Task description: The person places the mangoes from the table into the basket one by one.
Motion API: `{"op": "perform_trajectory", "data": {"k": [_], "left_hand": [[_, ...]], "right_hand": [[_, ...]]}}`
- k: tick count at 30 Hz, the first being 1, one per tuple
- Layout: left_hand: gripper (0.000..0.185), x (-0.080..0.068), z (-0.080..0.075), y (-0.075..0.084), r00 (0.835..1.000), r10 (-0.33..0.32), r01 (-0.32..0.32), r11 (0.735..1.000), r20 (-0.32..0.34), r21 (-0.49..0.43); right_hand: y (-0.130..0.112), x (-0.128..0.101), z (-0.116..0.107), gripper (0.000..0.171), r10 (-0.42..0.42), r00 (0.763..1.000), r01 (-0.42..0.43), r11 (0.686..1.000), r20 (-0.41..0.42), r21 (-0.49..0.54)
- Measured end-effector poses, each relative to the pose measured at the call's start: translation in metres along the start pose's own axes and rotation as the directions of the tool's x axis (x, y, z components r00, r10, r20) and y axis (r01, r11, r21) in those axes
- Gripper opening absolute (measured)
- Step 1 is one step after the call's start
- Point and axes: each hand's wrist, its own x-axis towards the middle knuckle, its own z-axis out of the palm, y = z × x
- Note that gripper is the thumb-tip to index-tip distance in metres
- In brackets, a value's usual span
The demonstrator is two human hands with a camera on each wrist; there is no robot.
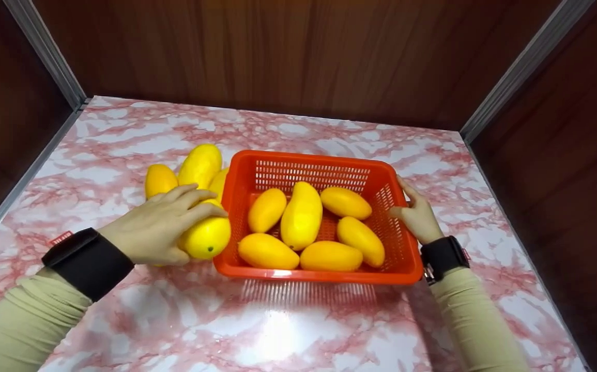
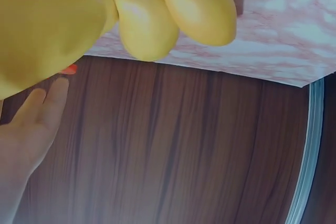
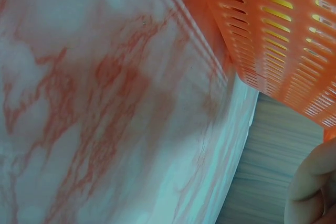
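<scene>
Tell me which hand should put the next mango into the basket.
Left. The left hand already grips a mango just beside the orange basket, while the right hand rests on the basket's far side, likely steadying it.

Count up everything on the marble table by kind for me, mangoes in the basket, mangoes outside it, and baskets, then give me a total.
Mangoes in the basket: 6
Mangoes outside the basket: 4, one of them under the left hand
Orange baskets: 1, with the right hand at its side
Total: 11 things

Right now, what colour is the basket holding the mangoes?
The basket is bright orange-red, with slotted walls; the head view shows it best.
</scene>
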Motion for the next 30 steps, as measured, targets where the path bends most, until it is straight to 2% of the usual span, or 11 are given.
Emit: {"op": "perform_trajectory", "data": {"k": [6, 15, 24, 30], "left_hand": [[0.074, 0.008, 0.008, 0.001, 0.995, 0.056, -0.055, 0.998, -0.079, 0.008], [0.079, 0.022, 0.024, 0.01, 0.987, 0.054, -0.061, 0.997, -0.151, -0.042], [0.085, 0.036, 0.031, 0.016, 0.97, 0.144, -0.131, 0.988, -0.196, 0.078], [0.083, 0.044, 0.031, 0.02, 0.973, 0.142, -0.124, 0.986, -0.182, 0.108]], "right_hand": [[-0.001, 0.0, 0.0, 0.089, -0.002, 1.0, 0.002, 1.0, 0.0, -0.009], [0.0, 0.001, 0.0, 0.088, -0.007, 1.0, 0.007, 1.0, 0.002, -0.011], [0.0, 0.0, 0.0, 0.088, 0.007, 1.0, -0.007, 1.0, -0.001, -0.007], [-0.001, 0.0, 0.0, 0.088, 0.018, 1.0, -0.018, 1.0, -0.005, -0.01]]}}
